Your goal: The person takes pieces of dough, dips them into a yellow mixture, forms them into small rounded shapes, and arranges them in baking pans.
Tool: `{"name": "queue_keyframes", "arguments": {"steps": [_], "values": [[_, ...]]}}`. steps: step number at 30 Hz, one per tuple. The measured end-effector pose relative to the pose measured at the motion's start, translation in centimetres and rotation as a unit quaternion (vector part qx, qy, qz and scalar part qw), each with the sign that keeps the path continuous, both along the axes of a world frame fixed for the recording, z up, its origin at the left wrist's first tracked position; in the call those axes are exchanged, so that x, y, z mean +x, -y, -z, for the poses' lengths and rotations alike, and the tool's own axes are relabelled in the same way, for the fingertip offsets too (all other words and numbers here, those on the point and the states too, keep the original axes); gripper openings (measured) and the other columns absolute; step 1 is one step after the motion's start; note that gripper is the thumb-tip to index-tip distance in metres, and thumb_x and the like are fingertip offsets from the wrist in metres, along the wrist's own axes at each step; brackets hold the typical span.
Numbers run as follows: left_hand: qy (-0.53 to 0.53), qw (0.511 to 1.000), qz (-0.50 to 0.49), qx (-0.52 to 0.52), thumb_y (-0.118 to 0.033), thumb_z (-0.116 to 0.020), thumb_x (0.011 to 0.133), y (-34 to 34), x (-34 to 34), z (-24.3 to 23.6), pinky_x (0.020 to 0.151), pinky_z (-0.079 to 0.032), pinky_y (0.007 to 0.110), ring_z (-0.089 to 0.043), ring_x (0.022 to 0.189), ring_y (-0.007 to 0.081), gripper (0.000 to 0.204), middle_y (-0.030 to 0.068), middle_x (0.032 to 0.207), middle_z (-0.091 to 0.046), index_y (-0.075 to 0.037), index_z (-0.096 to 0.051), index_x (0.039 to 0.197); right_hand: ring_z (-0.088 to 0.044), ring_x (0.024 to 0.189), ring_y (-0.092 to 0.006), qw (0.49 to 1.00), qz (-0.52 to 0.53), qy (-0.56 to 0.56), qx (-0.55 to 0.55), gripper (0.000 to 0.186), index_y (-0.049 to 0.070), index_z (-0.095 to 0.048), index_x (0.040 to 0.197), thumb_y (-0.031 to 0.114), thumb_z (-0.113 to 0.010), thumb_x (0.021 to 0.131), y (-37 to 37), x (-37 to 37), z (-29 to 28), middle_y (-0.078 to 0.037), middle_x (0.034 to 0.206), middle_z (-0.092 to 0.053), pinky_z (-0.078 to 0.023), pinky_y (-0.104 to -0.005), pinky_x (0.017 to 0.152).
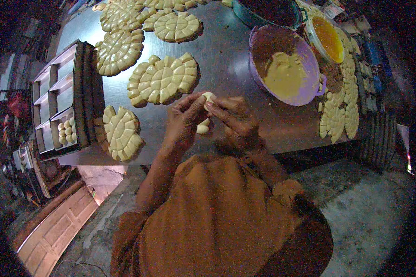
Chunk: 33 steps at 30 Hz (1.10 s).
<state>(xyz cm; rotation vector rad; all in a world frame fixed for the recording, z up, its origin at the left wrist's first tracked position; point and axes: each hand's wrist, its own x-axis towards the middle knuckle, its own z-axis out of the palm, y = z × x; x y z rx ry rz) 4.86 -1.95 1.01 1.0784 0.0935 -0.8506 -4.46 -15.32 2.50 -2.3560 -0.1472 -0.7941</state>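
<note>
Between the fingertips of both hands is a small pale dough ball (208,96), raised over the table's near edge. My left hand (184,117) pinches it from the left, fingers closed. My right hand (236,117) grips it from the other side with thumb and fingers. Just below, another piece of dough (202,127) shows partly between my wrists. A flat round of dough cut into segments (164,79) lies just beyond my left hand. Further left is a smaller segmented round (121,134), beside a divided metal tray (55,99) with several dough balls (67,132) in one compartment.
A purple basin (315,92) with pale, creamy filling stands right of my hands. Behind it are a green tub (245,16) and a container of orange-yellow liquid (327,39). Segmented dough (339,115) lines the table's right side; more rounds (176,26) lie at the far left.
</note>
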Motion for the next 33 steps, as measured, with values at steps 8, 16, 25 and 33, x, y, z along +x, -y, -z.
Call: {"name": "queue_keyframes", "arguments": {"steps": [8,16,25,33], "values": [[0.252,0.959,0.091,0.09,-0.017,-0.063,0.094,-1.3,-0.6,0.2,0.075,-0.054,0.028,-0.065,0.084,0.0139,0.026,0.0083,0.098,-0.069,0.0,-0.065,0.113,-0.062,0.084,-0.0237,0.991,0.086,-0.085,0.054,0.035,0.006,-0.068,0.11,0.004,-0.073,0.075,0.4,0.2,0.3,-0.008,0.093,-0.066,-0.052,-0.0371,0.074],[0.298,0.936,0.128,0.141,-0.014,-0.067,0.091,-0.9,0.3,-0.6,0.074,-0.053,0.029,-0.064,0.08,0.0133,0.019,0.0082,0.093,-0.069,0.0,-0.066,0.103,-0.068,0.087,-0.0247,0.967,0.082,-0.194,0.139,0.016,0.006,-0.074,0.096,0.01,-0.074,0.08,1.0,1.1,-0.5,-0.011,0.098,-0.07,-0.054,-0.0319,0.078],[0.233,0.969,0.072,-0.026,0.002,-0.064,0.086,0.3,0.3,0.8,0.075,-0.055,0.032,-0.064,0.09,0.0184,0.041,0.0078,0.093,-0.066,-0.004,-0.049,0.123,-0.067,0.087,-0.0161,0.86,0.046,-0.34,0.378,0.022,0.004,-0.071,0.092,0.018,-0.078,0.078,3.9,1.5,2.2,-0.009,0.094,-0.07,-0.055,-0.032,0.079],[0.051,0.979,0.066,-0.188,0.013,-0.06,0.072,-0.5,-0.2,6.2,0.09,-0.053,0.037,-0.06,0.111,0.0273,0.073,0.0098,0.103,-0.066,-0.007,-0.036,0.137,-0.065,0.092,-0.0163,0.834,0.017,-0.329,0.442,0.029,0.003,-0.065,0.105,0.014,-0.076,0.081,2.1,-0.3,1.6,-0.007,0.105,-0.068,-0.053,-0.0348,0.082]]}}
